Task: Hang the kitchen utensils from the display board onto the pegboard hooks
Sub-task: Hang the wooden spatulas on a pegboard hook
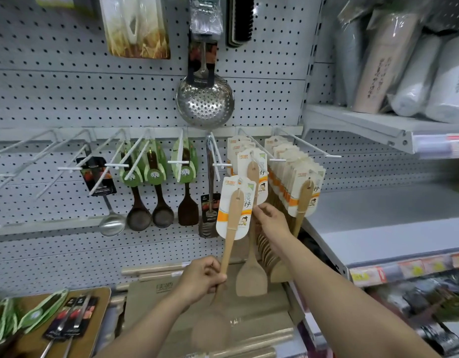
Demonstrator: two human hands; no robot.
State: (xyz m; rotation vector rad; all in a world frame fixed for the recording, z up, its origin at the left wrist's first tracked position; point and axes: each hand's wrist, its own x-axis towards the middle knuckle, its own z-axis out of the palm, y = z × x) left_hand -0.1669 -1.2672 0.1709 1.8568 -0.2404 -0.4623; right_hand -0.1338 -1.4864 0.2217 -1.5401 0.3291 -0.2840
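My left hand (201, 277) grips the handle of a pale wooden spatula (229, 244) with a white and orange card, held upright in front of the pegboard (68, 99). My right hand (271, 219) pinches the card of a second wooden spatula (251, 270) that hangs from a white hook (262, 153). More carded wooden spatulas (298, 182) crowd the hook to the right. A brown display board (99, 311) at the lower left carries green-carded and metal utensils (68, 321).
Dark wooden spoons (151, 192), a steel ladle (111, 220) and a steel turner (210, 202) hang along the hook row. A steel skimmer (205, 102) hangs above. Several bare hooks (42, 151) stick out at the left. Shelves (378, 228) jut out on the right.
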